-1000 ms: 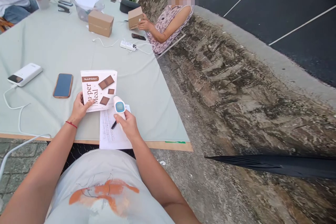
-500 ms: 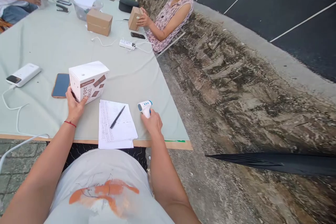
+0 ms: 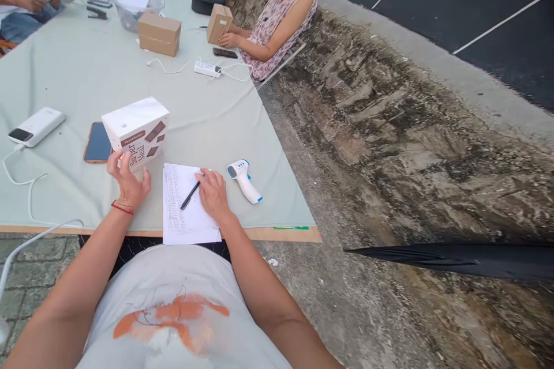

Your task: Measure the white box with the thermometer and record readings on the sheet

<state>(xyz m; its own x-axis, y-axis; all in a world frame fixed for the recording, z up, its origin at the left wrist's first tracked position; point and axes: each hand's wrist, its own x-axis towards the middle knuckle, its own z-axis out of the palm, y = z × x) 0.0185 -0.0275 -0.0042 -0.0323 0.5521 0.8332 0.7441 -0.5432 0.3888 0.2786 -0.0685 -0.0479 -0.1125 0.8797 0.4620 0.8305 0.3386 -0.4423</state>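
Left arm (image 3: 71, 291): bare, coming in from the bottom left corner and slanting up and inward
Left wrist (image 3: 124, 206): pretty much in line with the forearm, maybe cocked back a touch
Left hand (image 3: 131, 184): raised, fingers pointing up and kinda curled, thumb sticking up on the inner side with a nice wide gap between
Right arm (image 3: 259, 288): bare too, bent at the elbow, forearm slanting up and to the left
Right wrist (image 3: 225, 216): looks fairly straight
Right hand (image 3: 213, 193): lower and flatter, back facing up, fingers bunched and bent forward, can't really make out the thumb
Spacing: hands roughly level, well apart
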